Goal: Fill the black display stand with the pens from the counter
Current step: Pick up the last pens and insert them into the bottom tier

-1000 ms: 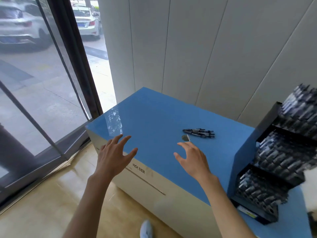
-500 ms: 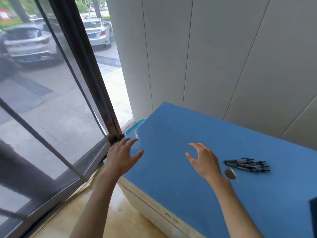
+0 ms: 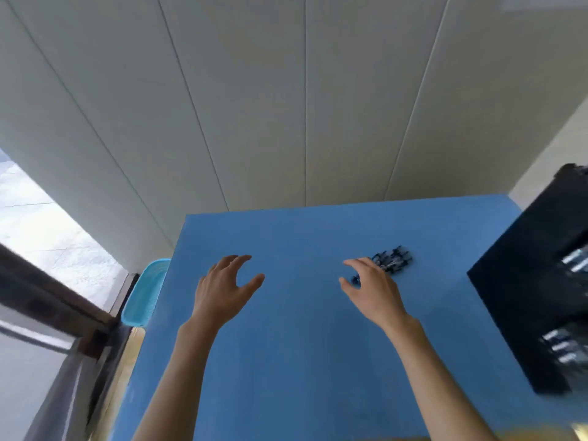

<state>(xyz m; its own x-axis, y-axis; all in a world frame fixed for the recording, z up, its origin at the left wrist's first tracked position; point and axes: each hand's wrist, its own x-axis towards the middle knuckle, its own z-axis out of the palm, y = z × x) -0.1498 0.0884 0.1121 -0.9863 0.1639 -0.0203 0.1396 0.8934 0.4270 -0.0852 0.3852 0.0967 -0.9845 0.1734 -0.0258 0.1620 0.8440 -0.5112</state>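
Note:
A small pile of dark pens (image 3: 393,261) lies on the blue counter (image 3: 302,361), right of centre. My right hand (image 3: 370,289) hovers just left of the pile with fingers spread and relaxed, holding nothing; it hides the pile's near end. My left hand (image 3: 224,289) floats over the counter's left part, fingers loosely spread, empty. The black display stand (image 3: 525,300) stands at the right edge, blurred, with rows of pens showing in its tiers.
A light blue plastic tray (image 3: 144,292) sits beside the counter's left edge, below its top. A white panelled wall rises behind the counter. A dark door frame (image 3: 47,297) and glazing lie at the left.
The view has swung right and closer over the counter, bringing the stand back into view. My right hand has reached the near end of the pen pile; my left hand now hangs over the counter.

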